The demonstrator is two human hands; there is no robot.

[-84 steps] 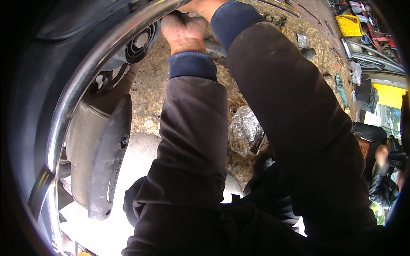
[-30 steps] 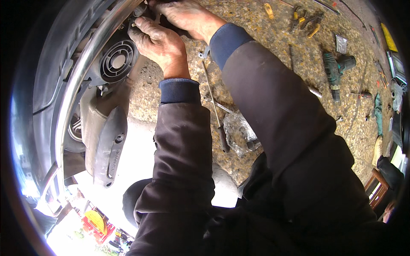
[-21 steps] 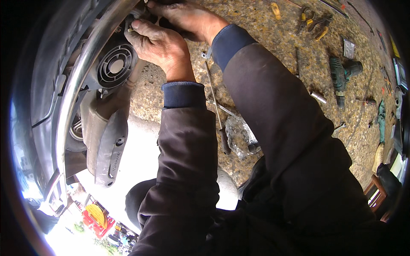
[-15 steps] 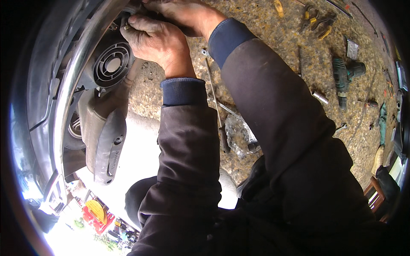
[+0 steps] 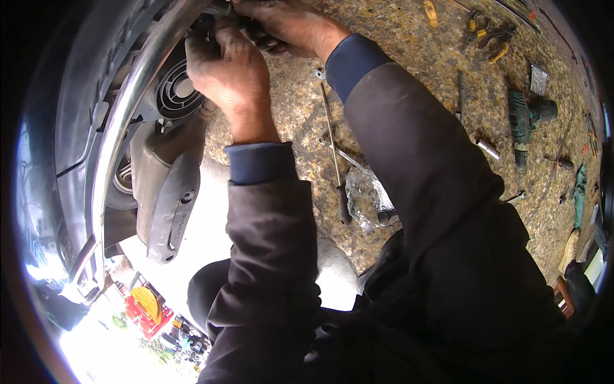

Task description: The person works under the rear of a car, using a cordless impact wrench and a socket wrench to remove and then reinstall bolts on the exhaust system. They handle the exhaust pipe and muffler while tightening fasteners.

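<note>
Two hands, one scooter: left hand [image 5: 233, 80] and right hand [image 5: 288, 25] close together at the top edge, up against the scooter [image 5: 83, 102], which fills the left side. Left fingers bent, tips hidden; right fingers curled and partly in shadow; cannot tell whether either set is clamped on a part. On the scooter, one chrome rail [image 5: 118, 137], one round fan cover [image 5: 171, 96] just beside the left hand, one muffler [image 5: 157, 185] below it. On the floor [image 5: 416, 45], right of the hands: two pliers [image 5: 500, 42] with yellow handles, one yellow handle [image 5: 432, 13], one green drill [image 5: 521, 128], one small packet [image 5: 538, 79], one silver socket [image 5: 487, 149]. Between the forearms: one long screwdriver [image 5: 343, 203], one clear bag [image 5: 368, 198]. Versus half a second ago: left hand turned more upright, now hiding part of the fan cover that was fully visible; floor items sit a bit further right in view. Versus the oldest frame: right hand now much more in view, drill now whole.
</note>
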